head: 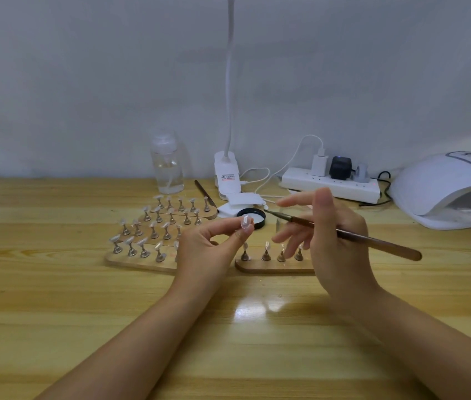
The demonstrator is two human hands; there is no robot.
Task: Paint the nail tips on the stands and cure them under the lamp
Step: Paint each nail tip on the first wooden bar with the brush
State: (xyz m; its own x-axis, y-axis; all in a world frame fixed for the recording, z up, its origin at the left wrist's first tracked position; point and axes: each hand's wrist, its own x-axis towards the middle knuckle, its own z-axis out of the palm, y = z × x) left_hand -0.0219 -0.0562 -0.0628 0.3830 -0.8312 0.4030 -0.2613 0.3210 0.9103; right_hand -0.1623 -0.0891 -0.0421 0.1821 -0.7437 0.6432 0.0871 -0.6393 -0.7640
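My left hand (208, 243) pinches a clear nail tip (245, 221) on its small stand, raised above the table. My right hand (326, 235) holds a brown brush (372, 241), whose white-loaded tip points left, just right of the raised nail tip. Beneath my right hand lies a wooden base (268, 267) carrying a row of nail tips on metal stands. Left of it, more wooden bases (136, 261) carry several such stands. A black-rimmed jar (254, 218) of white gel sits behind my left hand. The white curing lamp (447, 194) stands at the far right.
At the back stand a clear pump bottle (168, 166), a white clip lamp (227, 174) with a gooseneck, and a power strip (329, 184) with plugs and cables. A second brush (205, 193) lies behind the stands. The wooden table (84, 313) reaches the wall.
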